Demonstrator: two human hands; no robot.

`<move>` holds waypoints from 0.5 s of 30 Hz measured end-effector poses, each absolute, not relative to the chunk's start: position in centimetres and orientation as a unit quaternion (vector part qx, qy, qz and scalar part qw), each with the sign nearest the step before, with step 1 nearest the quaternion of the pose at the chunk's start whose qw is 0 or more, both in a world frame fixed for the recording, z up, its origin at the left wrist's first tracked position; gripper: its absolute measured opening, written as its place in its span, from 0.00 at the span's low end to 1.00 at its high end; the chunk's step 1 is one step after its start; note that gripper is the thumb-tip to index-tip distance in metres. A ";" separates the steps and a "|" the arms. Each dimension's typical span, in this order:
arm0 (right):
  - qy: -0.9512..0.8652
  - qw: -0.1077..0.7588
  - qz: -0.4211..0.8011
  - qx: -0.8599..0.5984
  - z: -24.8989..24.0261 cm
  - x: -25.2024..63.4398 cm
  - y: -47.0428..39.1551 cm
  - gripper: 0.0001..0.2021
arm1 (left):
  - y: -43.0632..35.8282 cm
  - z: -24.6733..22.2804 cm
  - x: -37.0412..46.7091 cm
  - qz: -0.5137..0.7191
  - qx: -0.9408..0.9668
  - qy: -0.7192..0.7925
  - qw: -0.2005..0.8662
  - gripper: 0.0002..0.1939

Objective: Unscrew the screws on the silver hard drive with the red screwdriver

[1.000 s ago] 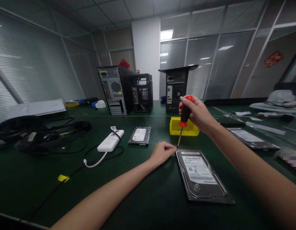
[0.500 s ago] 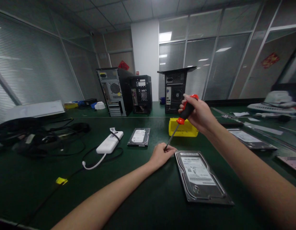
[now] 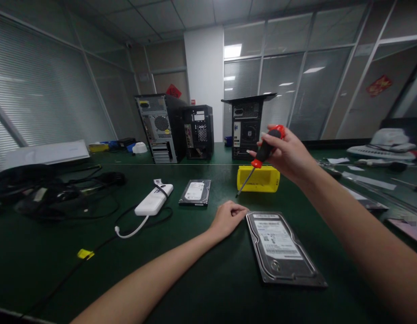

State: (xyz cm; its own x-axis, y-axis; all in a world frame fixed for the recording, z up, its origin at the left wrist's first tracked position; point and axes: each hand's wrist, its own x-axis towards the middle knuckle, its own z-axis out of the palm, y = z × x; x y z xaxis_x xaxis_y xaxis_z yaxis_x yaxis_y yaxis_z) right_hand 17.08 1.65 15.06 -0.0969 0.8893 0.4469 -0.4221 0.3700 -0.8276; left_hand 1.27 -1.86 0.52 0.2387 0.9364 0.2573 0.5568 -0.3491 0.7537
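In my right hand (image 3: 285, 153) is a screwdriver (image 3: 264, 150) with a red and black handle, its fingers closed around the grip. The shaft slants down to the left, and its tip hangs in the air above my left hand (image 3: 226, 218). That hand rests on the table, fingers drawn together, with the fingertips gripping the far left corner of a large hard drive (image 3: 279, 247). The drive lies flat, its white label facing up. Behind the screwdriver tip stands a yellow plastic bin (image 3: 258, 179) with its opening towards me.
A second hard drive (image 3: 195, 192) lies left of the bin. Further left are a white power adapter (image 3: 154, 199) with a cable and a heap of black cables (image 3: 53, 191). Computer cases (image 3: 164, 128) stand at the back. Another drive (image 3: 366, 201) sits behind my right forearm.
My right hand has lifted slightly and moved right, drawing the screwdriver tip up and away from the left hand's fingers. My left hand has stayed at the drive's corner.
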 end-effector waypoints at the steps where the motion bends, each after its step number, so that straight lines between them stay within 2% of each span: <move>1: -0.549 0.633 0.498 -0.226 15.0 17.3 1.8 0.17 | -1.8 0.5 1.3 0.356 0.741 0.504 0.266 0.13; 11: -0.617 0.505 0.550 -0.247 14.8 15.9 0.1 0.19 | -1.7 0.3 1.4 0.364 0.735 0.503 0.271 0.13; 15: -0.631 0.499 0.530 -0.270 14.8 16.1 0.1 0.17 | -1.6 0.0 1.2 0.367 0.754 0.483 0.253 0.15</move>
State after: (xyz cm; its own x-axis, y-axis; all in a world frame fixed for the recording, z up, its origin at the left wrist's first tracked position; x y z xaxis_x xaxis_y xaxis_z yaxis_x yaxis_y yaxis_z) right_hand 16.12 0.12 14.85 -0.3563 0.8691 0.3432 -0.1876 0.2933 -0.9374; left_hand 1.20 -1.65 -0.02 0.2653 0.9135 0.3083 0.5422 -0.4058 0.7358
